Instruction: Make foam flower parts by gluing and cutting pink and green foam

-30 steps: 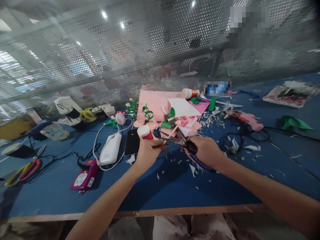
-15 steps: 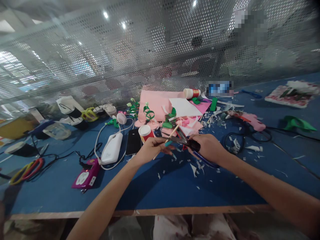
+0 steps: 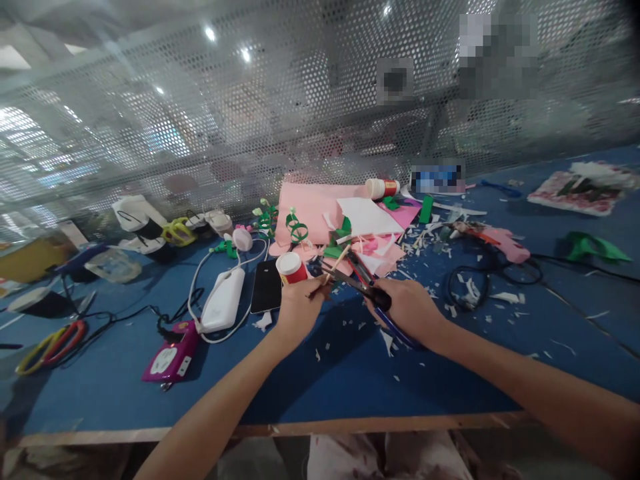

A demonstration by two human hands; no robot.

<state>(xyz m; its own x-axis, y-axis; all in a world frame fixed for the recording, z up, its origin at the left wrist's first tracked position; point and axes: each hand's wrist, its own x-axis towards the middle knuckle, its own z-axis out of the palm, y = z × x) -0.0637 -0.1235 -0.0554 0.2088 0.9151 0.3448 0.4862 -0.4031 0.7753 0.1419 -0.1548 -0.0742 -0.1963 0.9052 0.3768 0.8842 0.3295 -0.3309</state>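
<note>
My right hand is wrapped round the handles of a pair of scissors, whose blades point left and stand slightly apart. Pinched in the fingers of my left hand is a thin, pale wooden stick, which slants up beside the blades; whether they touch it I cannot tell. Just beyond my left hand stands a red and white paper cup. Behind the scissors lie scraps of pink paper and green paper.
Left of my hands are a black phone, a white power bank with a cable, and a purple power adapter. A pink glue gun lies to the right. White paper bits litter the blue table. A perforated metal screen rises behind.
My left hand has turned, its fingers now curled closer round the stick, and the stick's lower end no longer shows below it. The scissors have shifted slightly left and down.
</note>
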